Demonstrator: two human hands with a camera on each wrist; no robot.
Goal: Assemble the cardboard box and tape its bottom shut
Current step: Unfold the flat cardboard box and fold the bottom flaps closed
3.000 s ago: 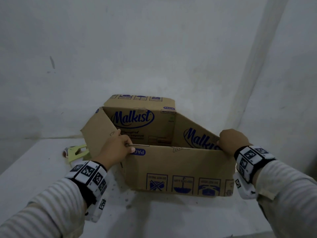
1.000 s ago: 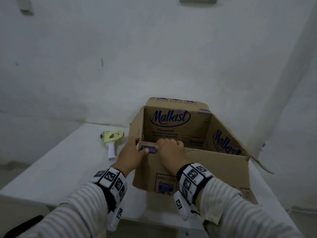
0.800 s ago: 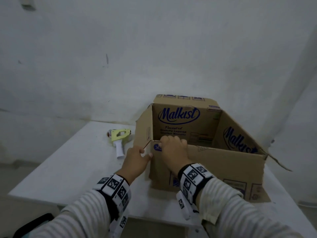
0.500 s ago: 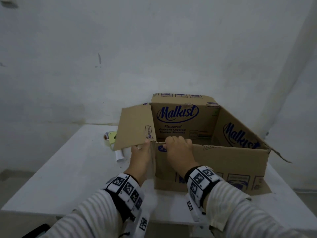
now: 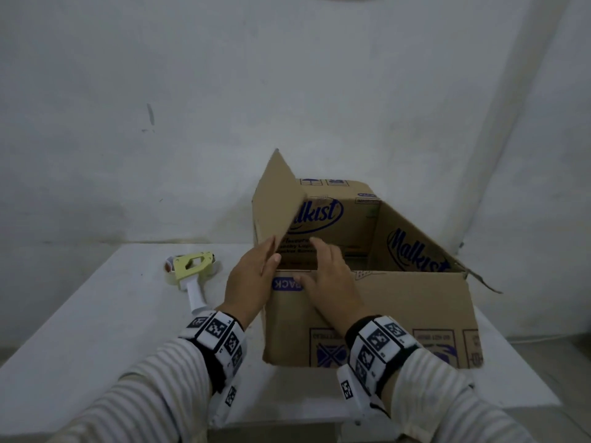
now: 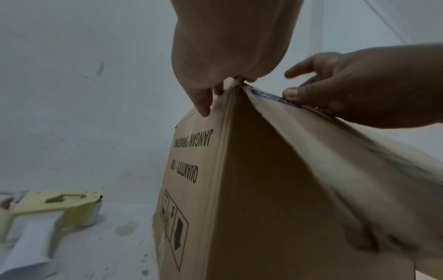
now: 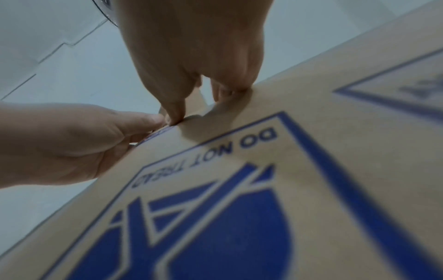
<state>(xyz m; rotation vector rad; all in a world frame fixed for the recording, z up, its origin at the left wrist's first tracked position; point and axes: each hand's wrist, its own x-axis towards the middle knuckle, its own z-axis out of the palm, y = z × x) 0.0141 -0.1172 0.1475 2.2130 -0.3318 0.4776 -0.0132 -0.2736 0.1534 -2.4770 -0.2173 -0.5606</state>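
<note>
A brown Malkist cardboard box [image 5: 383,308] stands on the white table [image 5: 96,330] with its open side up and its print upside down. Its left flap [image 5: 275,199] stands nearly upright. My left hand [image 5: 252,276] is at the near left corner, fingers straight and pressed against that flap's outer face. My right hand [image 5: 329,282] rests on the near wall's rim, its thumb by the blue label and its fingers stretched over the edge. The left wrist view shows the box corner [image 6: 263,189] and my right hand [image 6: 359,85]. In the right wrist view my right hand [image 7: 196,47] is on the rim, beside my left hand [image 7: 59,142].
A yellow-green tape dispenser [image 5: 192,270] with a white handle lies on the table left of the box, also seen in the left wrist view [image 6: 48,206]. The box's right flap [image 5: 479,276] spreads outward. A white wall rises close behind the table.
The left flap has swung up from lying outward to nearly upright, with my left hand following it. My right hand's fingers have straightened from their curl over the near rim.
</note>
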